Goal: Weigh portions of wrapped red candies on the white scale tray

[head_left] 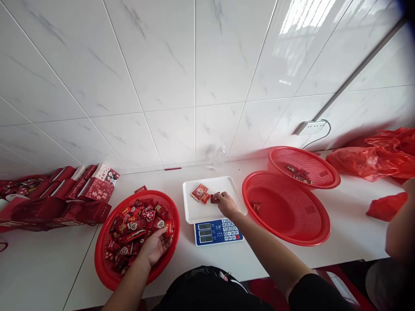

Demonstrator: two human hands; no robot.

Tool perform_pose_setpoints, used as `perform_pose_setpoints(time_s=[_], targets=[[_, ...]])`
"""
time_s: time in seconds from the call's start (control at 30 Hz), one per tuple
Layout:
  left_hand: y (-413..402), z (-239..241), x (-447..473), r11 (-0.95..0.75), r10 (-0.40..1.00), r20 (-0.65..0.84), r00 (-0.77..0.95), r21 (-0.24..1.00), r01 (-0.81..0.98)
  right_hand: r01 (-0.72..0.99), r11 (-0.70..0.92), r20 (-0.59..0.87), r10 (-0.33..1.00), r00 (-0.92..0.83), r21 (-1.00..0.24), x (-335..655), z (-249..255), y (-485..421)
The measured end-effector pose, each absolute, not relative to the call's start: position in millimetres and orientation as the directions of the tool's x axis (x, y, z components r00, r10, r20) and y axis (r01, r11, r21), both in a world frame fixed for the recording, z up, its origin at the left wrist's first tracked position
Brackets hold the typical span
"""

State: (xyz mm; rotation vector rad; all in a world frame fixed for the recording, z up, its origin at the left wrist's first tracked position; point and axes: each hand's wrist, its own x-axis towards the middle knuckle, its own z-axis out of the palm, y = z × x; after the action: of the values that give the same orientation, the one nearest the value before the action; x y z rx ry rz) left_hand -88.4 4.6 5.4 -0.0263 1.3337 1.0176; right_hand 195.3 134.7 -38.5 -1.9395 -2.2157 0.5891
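My left hand (156, 247) is palm up at the right side of a red perforated basket (177, 216) heaped with small wrapped candies (136, 224). A bright red wrapped candy (169, 229) sits between its thumb and fingertips. Over the white tray (194, 214) of a blue-fronted digital scale (219, 232), my right hand (227, 204) pinches a dark red wrapped candy (214, 198). A larger red and gold packet (199, 192) and a small red candy (205, 198) lie left of it on the tray. The display digits are too small to read.
Two red baskets stand to the right; the nearer basket (292, 211) and farther basket (304, 160) each hold a few packets. Red gift boxes (97, 185) line the left. Red plastic bags (363, 162), a power strip (311, 127) and another person's arm (400, 224) are at right.
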Motion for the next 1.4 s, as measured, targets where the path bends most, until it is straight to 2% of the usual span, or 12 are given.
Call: perform_pose_setpoints(time_s=[0.17, 0.27, 0.4, 0.47, 0.53, 0.6, 0.67, 0.77, 0.87, 1.03, 1.17, 1.4], targets=[[7, 6, -86, 0.595, 0.576, -0.809, -0.115, 0.512, -0.62, 0.886, 0.071, -0.103, 0.986, -0.133, -0.458, 203, -32, 127], [7, 4, -88, 0.59, 0.58, -0.806, -0.118, 0.515, -0.622, 0.863, 0.067, -0.023, 0.996, -0.091, -0.5, 220, -23, 125], [7, 0, -94, 0.584, 0.577, -0.804, -0.144, 0.529, -0.616, 0.815, -0.058, 0.146, 0.974, 0.173, -0.576, 273, -9, 126], [7, -1, -96, 0.584, 0.572, -0.807, -0.148, 0.528, -0.616, 0.817, -0.201, 0.131, 0.939, 0.318, -0.54, 300, -5, 128], [8, -1, -96, 0.585, 0.572, -0.808, -0.144, 0.524, -0.618, 0.855, -0.308, 0.104, 0.918, 0.382, -0.417, 314, -4, 129], [9, -1, -96, 0.584, 0.573, -0.807, -0.145, 0.526, -0.618, 0.918, -0.284, 0.085, 0.944, 0.318, -0.277, 308, -8, 130], [10, 0, -94, 0.583, 0.578, -0.803, -0.144, 0.53, -0.616, 0.969, -0.127, 0.026, 0.99, 0.135, -0.21, 282, -14, 131], [9, 0, -92, 0.586, 0.584, -0.802, -0.127, 0.524, -0.619, 0.956, 0.151, -0.127, 0.974, -0.187, -0.251, 224, -24, 134], [6, -1, -92, 0.578, 0.583, -0.803, -0.123, 0.517, -0.631, 0.919, 0.253, -0.225, 0.918, -0.327, -0.302, 173, -30, 139], [-6, -5, -102, 0.555, 0.574, -0.804, -0.154, 0.521, -0.648, 0.914, 0.263, -0.271, 0.897, -0.35, -0.308, 141, -34, 153], [-15, -9, -108, 0.532, 0.555, -0.811, -0.187, 0.519, -0.669, 0.909, 0.282, -0.249, 0.898, -0.363, -0.307, 140, -38, 162], [-16, -6, -107, 0.529, 0.557, -0.808, -0.192, 0.523, -0.668, 0.887, 0.254, -0.195, 0.917, -0.348, -0.385, 141, -41, 165]])
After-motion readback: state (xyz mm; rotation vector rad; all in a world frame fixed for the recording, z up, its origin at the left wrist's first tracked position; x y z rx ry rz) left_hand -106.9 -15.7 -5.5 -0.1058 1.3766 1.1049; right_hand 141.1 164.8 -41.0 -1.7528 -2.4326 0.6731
